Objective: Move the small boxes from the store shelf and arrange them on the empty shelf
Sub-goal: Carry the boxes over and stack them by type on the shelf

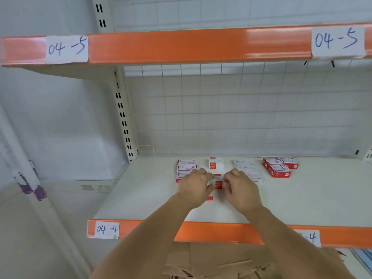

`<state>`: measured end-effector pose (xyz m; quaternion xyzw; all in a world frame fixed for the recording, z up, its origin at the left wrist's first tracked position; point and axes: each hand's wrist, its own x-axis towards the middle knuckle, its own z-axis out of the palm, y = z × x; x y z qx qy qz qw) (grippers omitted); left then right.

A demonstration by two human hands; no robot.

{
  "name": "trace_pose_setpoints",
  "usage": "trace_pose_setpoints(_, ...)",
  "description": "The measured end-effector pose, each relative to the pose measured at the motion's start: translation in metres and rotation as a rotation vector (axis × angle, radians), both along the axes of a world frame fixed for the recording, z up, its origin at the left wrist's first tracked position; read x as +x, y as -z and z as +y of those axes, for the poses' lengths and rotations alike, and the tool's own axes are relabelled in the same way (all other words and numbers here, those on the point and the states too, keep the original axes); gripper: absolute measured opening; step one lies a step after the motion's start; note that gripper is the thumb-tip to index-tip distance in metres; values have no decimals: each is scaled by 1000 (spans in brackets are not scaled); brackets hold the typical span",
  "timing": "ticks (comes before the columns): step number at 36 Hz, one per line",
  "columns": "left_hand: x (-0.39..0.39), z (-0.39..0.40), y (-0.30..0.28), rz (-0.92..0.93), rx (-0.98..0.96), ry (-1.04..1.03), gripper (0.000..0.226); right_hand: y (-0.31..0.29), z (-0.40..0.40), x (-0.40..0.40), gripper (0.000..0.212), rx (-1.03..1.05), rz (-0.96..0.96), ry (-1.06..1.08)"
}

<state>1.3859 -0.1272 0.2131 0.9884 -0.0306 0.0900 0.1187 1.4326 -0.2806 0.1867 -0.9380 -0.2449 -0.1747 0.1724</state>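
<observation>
Small red-and-white boxes lie on the white shelf (302,198) labelled 04-4. My left hand (194,186) and my right hand (241,188) reach in side by side, fingers curled around a small red-and-white box (218,183) between them. A column of flat boxes (186,167) sits behind the left hand, partly hidden by it. One white box with a red end (215,165) lies just beyond the held box. White boxes (246,168) run back from the right hand. Red boxes (279,167) form a cluster at the right.
The upper shelf with an orange edge (181,46) labelled 04-5 hangs overhead. A wire grid back panel (241,109) closes the rear. A slotted upright (122,109) stands at the left. Cardboard (221,262) lies below the shelf front.
</observation>
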Motion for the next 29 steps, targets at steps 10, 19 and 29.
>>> trace_pose_setpoints(10,16,-5,12,97,88,30,41,0,-7,-1,34,-98,65,-22)
trace_pose_setpoints(19,31,-6,11,139,264,-47,52,-6,-1,14,55,-190,162,-100)
trace_pose_setpoints(29,49,-3,5,169,267,-68,50,-6,9,27,54,-232,141,-59)
